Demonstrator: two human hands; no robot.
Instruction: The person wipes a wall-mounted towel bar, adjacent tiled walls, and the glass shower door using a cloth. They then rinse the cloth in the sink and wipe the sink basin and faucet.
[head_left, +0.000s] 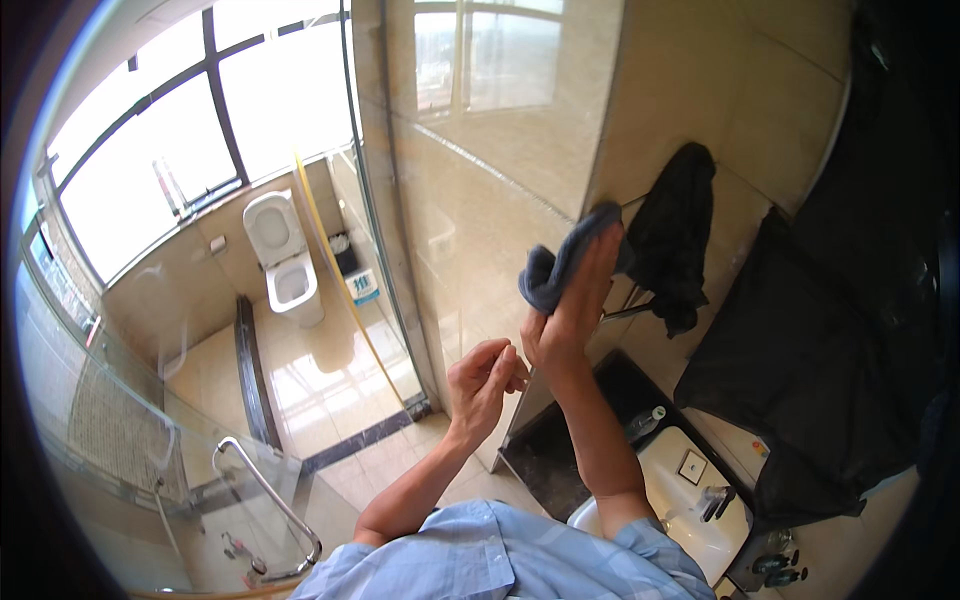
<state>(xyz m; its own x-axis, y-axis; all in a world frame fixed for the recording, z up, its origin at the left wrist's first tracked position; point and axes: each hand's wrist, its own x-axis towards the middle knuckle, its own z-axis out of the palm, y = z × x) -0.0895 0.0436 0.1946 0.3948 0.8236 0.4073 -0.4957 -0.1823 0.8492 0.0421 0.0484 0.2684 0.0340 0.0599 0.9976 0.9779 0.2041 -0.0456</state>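
Note:
My right hand (574, 315) is raised with its fingers stretched along a folded dark grey-blue cloth (553, 276). The cloth lies between the palm and the glossy beige tiled wall (480, 232), close to the wall's outer corner edge. Lower and to the left is my left hand (480, 386), with its fingers curled in and its thumb against the index finger. I see nothing between those fingers. They are near the lower part of the same wall; whether they touch it is unclear.
Below my right arm are a black counter (541, 454) and a white washbasin (694, 517) with a faucet (716, 504). A dark cloth (671, 232) hangs on a metal rail. To the left are a glass door with a chrome handle (270, 499) and a toilet (291, 283) with its lid raised.

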